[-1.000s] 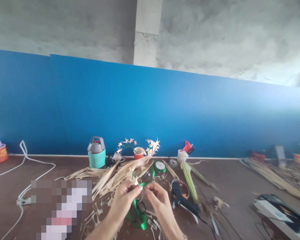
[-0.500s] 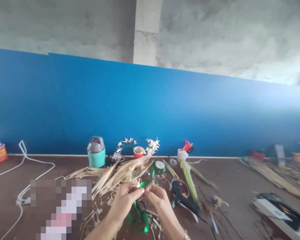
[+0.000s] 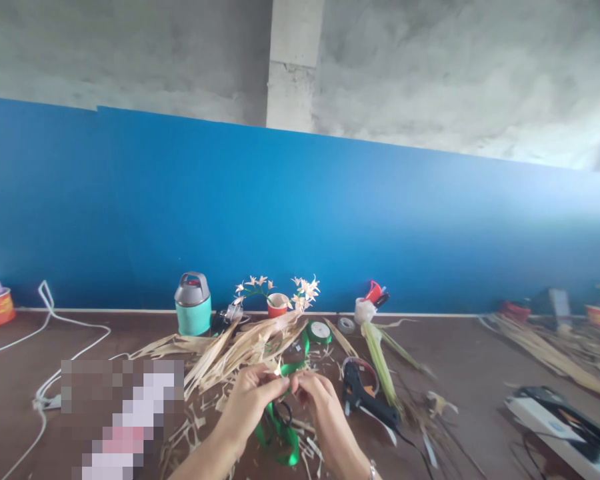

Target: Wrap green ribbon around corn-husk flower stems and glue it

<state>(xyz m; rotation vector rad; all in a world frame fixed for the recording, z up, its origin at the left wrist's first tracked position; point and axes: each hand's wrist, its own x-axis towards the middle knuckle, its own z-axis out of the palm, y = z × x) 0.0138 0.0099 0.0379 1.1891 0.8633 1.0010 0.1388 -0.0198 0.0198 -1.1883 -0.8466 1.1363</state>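
My left hand (image 3: 250, 403) is closed in a pinch on a small pale husk flower (image 3: 276, 367), whose petals stick up above the fingers. Close beside its thumb tip, my right hand (image 3: 319, 399) is closed too, fingertips pressed together; what they pinch is hidden. Green ribbon (image 3: 294, 367) passes just behind the fingertips, and a loop of it hangs onto the table below my hands. Black scissor handles (image 3: 283, 415) show partly between my wrists. Beyond my hands lies the ribbon spool (image 3: 321, 332).
Dry husks (image 3: 260, 340) and scraps spread over the brown table. A black glue gun (image 3: 373, 400) lies at right, near a green-yellow husk (image 3: 380, 363). Behind stand a teal container (image 3: 193, 313), a red cup (image 3: 277, 309) by pale flowers (image 3: 307, 291), and a blue partition (image 3: 290, 213).
My right fingertips have shifted slightly to the right and curled in more, a little apart from the left thumb. My left hand and the flower stay nearly still.
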